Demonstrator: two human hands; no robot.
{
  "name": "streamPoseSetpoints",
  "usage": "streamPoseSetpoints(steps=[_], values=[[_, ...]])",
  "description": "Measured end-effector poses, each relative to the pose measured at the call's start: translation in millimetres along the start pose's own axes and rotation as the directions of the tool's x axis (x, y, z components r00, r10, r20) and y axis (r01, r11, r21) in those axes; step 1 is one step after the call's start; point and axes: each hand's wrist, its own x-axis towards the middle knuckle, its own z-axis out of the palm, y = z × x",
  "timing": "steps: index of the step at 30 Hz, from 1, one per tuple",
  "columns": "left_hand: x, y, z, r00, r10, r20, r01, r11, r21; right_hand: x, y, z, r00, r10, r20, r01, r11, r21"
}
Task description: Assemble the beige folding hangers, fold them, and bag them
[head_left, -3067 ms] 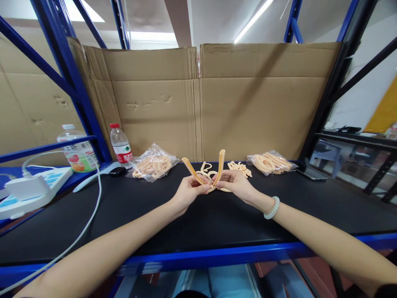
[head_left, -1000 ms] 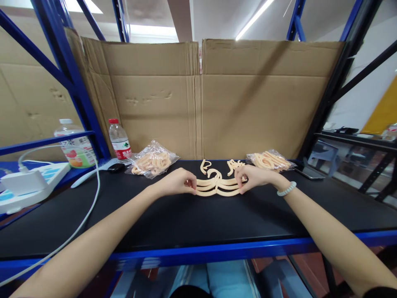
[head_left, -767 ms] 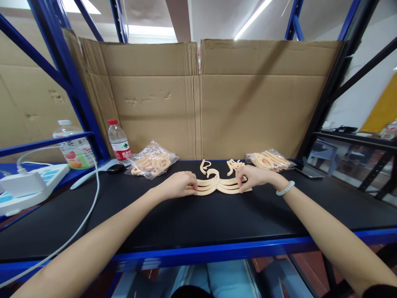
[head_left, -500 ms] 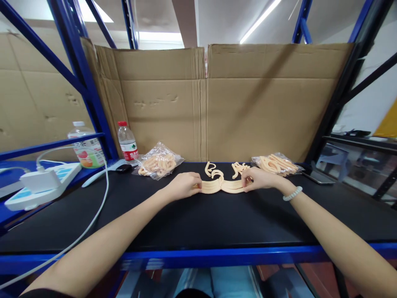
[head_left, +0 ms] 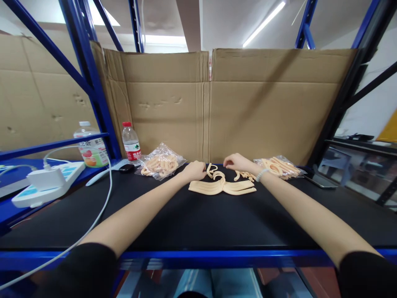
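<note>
A stack of peach plastic hangers (head_left: 221,187) lies flat on the black shelf top (head_left: 198,219), with no hand on it. My left hand (head_left: 195,169) is just behind its left end. The fingers are curled, and their tips are at a loose peach hook (head_left: 212,169). My right hand (head_left: 237,162) hovers palm down behind the stack's right end. Its fingers are stretched out over a small heap of peach hook pieces (head_left: 245,176). A pale bead bracelet (head_left: 259,175) is on my right wrist.
A clear bag of peach rings (head_left: 159,164) lies at the left and a bag of peach strips (head_left: 277,166) at the right. Two bottles (head_left: 131,143) stand by the blue post. A white power strip (head_left: 46,184) with its cable sits far left, and a phone (head_left: 319,180) far right. A cardboard wall closes the back.
Both hands have let go of the hanger stack, which stays flat on the shelf. They moved back: the left to the loose hook, the right over the small hook pieces.
</note>
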Motion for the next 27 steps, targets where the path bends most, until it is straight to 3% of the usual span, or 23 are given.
streamPoseSetpoints(steps=[5, 11, 16, 21, 23, 25, 27], values=[[55, 13, 15.6, 0.973, -0.158, 0.168, 0.157, 0.987, 0.020, 57, -1, 27, 0.997, -0.010, 0.074, 0.015, 0.998, -0.067], [59, 16, 27.7, 0.959, -0.250, 0.136, 0.247, 0.968, 0.042, 72, 3, 44, 0.997, -0.022, 0.071, 0.025, 0.999, -0.044], [52, 10, 21.7, 0.958, -0.257, 0.128, 0.257, 0.966, 0.020, 64, 3, 37, 0.994, -0.007, -0.113, 0.013, 0.998, 0.053], [39, 0, 3.2, 0.969, -0.240, 0.062, 0.243, 0.969, -0.049, 45, 2, 17, 0.915, 0.159, -0.372, -0.071, 0.968, 0.239], [28, -4, -5.7, 0.975, -0.221, 0.027, 0.222, 0.970, -0.098, 31, -3, 8, 0.854, 0.292, -0.430, -0.053, 0.872, 0.486], [14, -6, -14.0, 0.982, -0.186, -0.023, 0.180, 0.972, -0.154, 14, -12, 0, 0.795, 0.447, -0.409, 0.007, 0.668, 0.744], [-2, -6, -19.8, 0.986, -0.145, -0.084, 0.126, 0.972, -0.200, -4, -24, -7, 0.783, 0.533, -0.321, 0.023, 0.491, 0.871]])
